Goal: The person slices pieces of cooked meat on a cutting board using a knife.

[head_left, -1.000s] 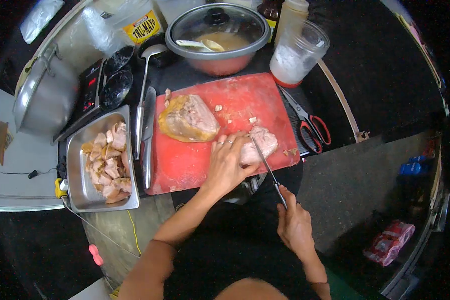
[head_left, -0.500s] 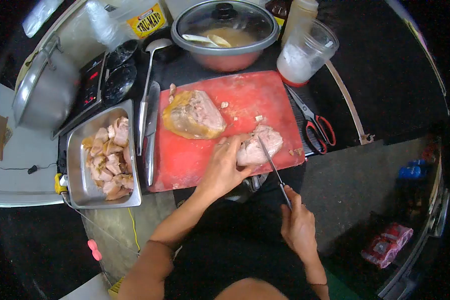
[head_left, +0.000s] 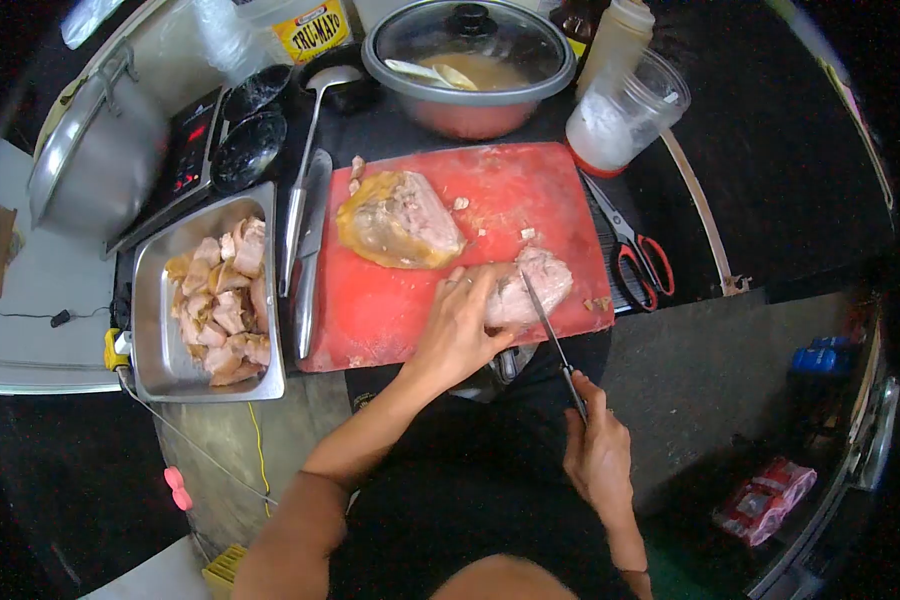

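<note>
On the red cutting board (head_left: 370, 325) a pale chunk of cooked meat (head_left: 542, 285) lies near the front edge. My left hand (head_left: 460, 320) grips its left side, fingers over the top and thumb in front. My right hand (head_left: 598, 440) is closed round the handle of a knife (head_left: 550, 325), whose blade rests on or in the chunk; how deep it has cut I cannot tell. A larger piece of meat with yellowish skin (head_left: 395, 222) sits farther back on the board. Small scraps lie around both pieces.
Left of the board are a second knife (head_left: 312, 250), a ladle (head_left: 298, 200) and a steel tray (head_left: 150, 370) of cut meat chunks. Scissors (head_left: 630, 245) lie to the right. Behind stand a lidded pot (head_left: 470, 110) and a clear tub (head_left: 620, 110) of white contents.
The whole view has shifted slightly. My left hand stays on the meat, and the knife remains at nearly the same spot on it.
</note>
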Demonstrator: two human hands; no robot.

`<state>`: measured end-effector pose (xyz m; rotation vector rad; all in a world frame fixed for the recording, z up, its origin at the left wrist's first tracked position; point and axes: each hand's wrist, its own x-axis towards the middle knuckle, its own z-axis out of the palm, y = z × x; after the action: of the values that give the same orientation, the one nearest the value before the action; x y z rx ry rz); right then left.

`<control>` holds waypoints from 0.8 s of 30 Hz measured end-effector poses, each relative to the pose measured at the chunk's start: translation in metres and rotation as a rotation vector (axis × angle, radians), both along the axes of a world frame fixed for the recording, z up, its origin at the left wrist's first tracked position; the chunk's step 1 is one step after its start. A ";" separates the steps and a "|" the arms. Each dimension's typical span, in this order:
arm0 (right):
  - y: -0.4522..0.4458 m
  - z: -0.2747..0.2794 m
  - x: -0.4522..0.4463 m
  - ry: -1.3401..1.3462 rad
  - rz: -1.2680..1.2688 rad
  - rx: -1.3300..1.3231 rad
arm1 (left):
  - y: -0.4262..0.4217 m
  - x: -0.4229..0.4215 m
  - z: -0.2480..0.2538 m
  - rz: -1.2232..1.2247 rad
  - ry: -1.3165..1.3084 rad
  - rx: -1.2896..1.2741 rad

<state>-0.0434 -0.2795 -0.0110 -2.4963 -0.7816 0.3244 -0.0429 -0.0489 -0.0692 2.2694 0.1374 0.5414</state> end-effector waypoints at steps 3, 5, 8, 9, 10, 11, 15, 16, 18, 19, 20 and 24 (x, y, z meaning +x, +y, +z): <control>0.000 0.000 0.000 0.008 0.004 -0.009 | 0.000 0.000 -0.001 -0.016 0.018 -0.023; 0.000 0.001 0.000 0.014 0.007 -0.018 | 0.000 0.000 -0.001 -0.016 0.008 -0.014; 0.000 0.001 0.000 -0.001 0.007 -0.033 | 0.001 0.000 -0.003 -0.006 -0.004 0.014; 0.000 0.001 0.000 -0.001 0.006 -0.042 | 0.001 0.000 -0.003 -0.001 -0.007 0.026; 0.000 0.001 0.001 -0.002 0.006 -0.050 | 0.000 0.000 -0.002 0.000 -0.001 0.021; 0.000 0.002 0.000 -0.002 0.005 -0.059 | 0.000 0.000 -0.001 0.000 0.005 0.016; 0.000 0.002 0.001 0.000 0.006 -0.062 | 0.000 0.000 -0.001 0.000 0.011 0.013; 0.000 0.002 0.001 0.000 0.006 -0.060 | 0.000 0.000 -0.001 0.001 0.016 0.012; 0.000 0.002 0.001 0.001 0.007 -0.059 | 0.000 0.000 0.000 0.003 0.026 0.012; 0.000 0.002 0.001 0.003 0.006 -0.061 | 0.000 0.000 0.000 0.001 0.025 0.015; 0.000 0.003 0.001 0.005 0.005 -0.063 | 0.000 0.000 0.000 0.000 0.025 0.018; 0.000 0.002 0.001 0.005 0.008 -0.056 | 0.001 0.000 0.001 -0.016 0.026 0.006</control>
<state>-0.0425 -0.2795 -0.0087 -2.5445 -0.7908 0.3594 -0.0430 -0.0481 -0.0679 2.2824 0.1309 0.5045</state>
